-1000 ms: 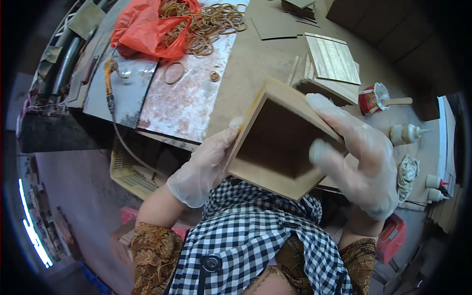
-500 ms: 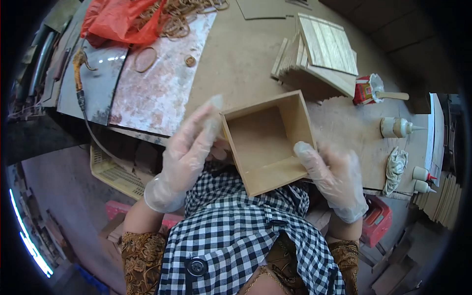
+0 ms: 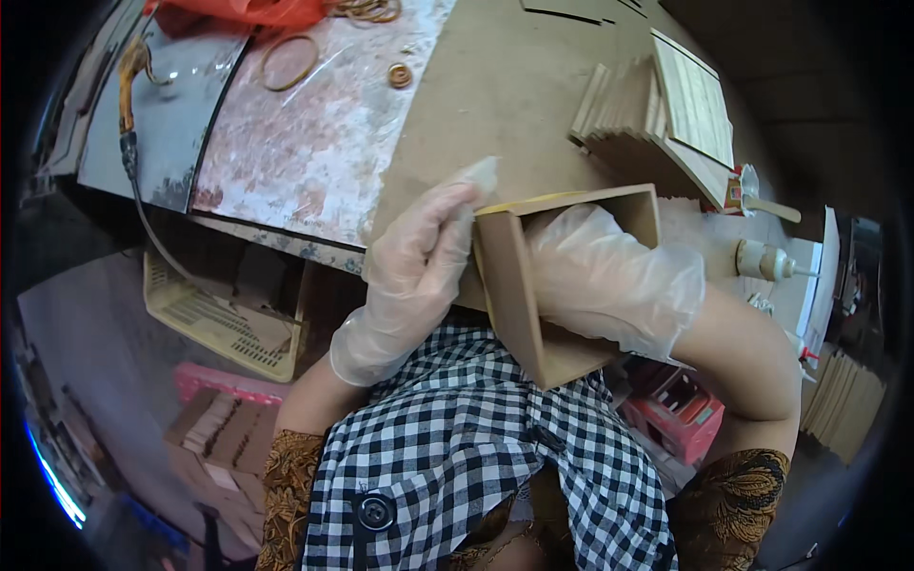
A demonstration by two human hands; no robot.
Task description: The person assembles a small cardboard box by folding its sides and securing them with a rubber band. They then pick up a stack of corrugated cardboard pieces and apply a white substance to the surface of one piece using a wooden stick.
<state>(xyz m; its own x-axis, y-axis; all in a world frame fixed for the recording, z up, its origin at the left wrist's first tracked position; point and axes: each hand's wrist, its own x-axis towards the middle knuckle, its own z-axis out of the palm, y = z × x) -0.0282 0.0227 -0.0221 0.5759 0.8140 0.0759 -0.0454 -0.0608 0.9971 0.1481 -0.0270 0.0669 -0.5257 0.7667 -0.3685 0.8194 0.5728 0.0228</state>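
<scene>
An open, square wooden box (image 3: 519, 295) is held tilted in front of my apron, at the table's near edge. My left hand (image 3: 419, 249), in a clear plastic glove, grips the box's left side, with some fingers out of sight behind it. My right hand (image 3: 609, 271), gloved the same way, reaches into the box's opening; its fingertips are hidden inside. A thin yellow band (image 3: 538, 202) runs along the box's far outer face and looks like a rubber band.
Rubber bands (image 3: 290, 62) and a red plastic bag (image 3: 238, 11) lie at the far left. A hooked tool with a cable (image 3: 127, 100) rests on the left sheet. Stacked wooden panels (image 3: 695, 105) and a glue bottle (image 3: 762, 259) stand at right. A yellow crate (image 3: 224, 319) sits below the table.
My right hand has gone from the box's right side into its opening. The box has turned and moved right, with my left hand against it. The view has shifted too.
</scene>
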